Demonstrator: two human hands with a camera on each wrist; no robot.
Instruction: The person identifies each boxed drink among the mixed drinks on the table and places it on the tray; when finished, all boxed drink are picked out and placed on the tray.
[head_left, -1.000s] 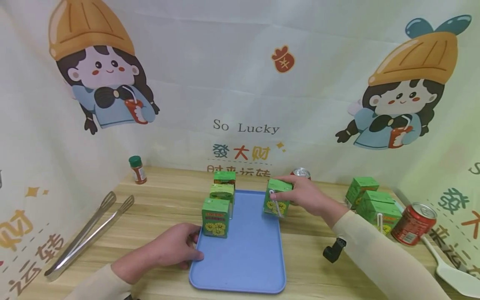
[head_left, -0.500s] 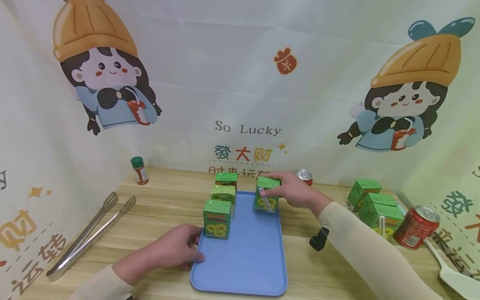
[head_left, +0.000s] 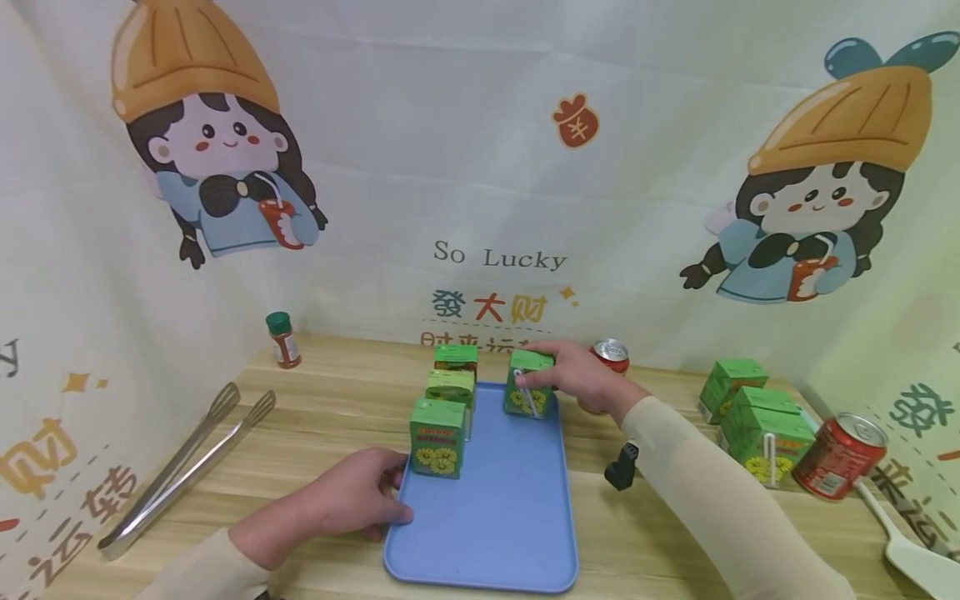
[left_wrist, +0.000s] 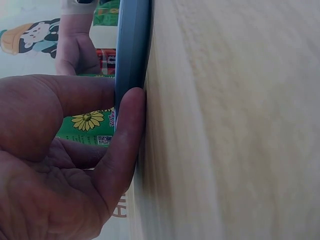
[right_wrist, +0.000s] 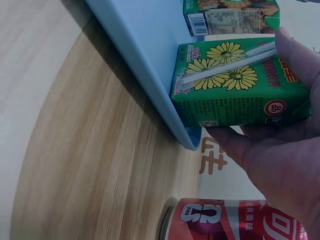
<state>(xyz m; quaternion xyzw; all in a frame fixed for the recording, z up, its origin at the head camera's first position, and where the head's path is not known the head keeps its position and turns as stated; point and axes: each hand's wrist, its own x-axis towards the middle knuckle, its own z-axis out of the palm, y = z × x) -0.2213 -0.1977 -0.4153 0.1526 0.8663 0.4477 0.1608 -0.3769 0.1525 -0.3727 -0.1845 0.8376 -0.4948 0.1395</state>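
My right hand (head_left: pixel 581 373) holds a green juice box (right_wrist: pixel 225 82) with yellow flowers and a white straw on its front. The box stands upright at the back right corner of the blue tray (head_left: pixel 487 517), its base right at the tray's surface. With thumb and fingers, my left hand (head_left: pixel 360 496) grips the tray's left rim; in the left wrist view the fingertips lie against the tray's side wall (left_wrist: pixel 132 45). Along the tray's left side stand three more boxes in a row: a front green box (head_left: pixel 437 442), a lighter green box (head_left: pixel 452 387) and a back box (head_left: pixel 456 357).
Behind my right hand is a red can (head_left: pixel 611 354). Further right are more green boxes (head_left: pixel 768 433), another red can (head_left: pixel 840 454) and a white spatula (head_left: pixel 918 558). Metal tongs (head_left: pixel 187 471) and a green-capped spice jar (head_left: pixel 282 340) lie and stand at the left.
My right hand has moved the juice box leftward, from over the tray's right edge to inside its back right corner. My left hand keeps its grip on the tray.
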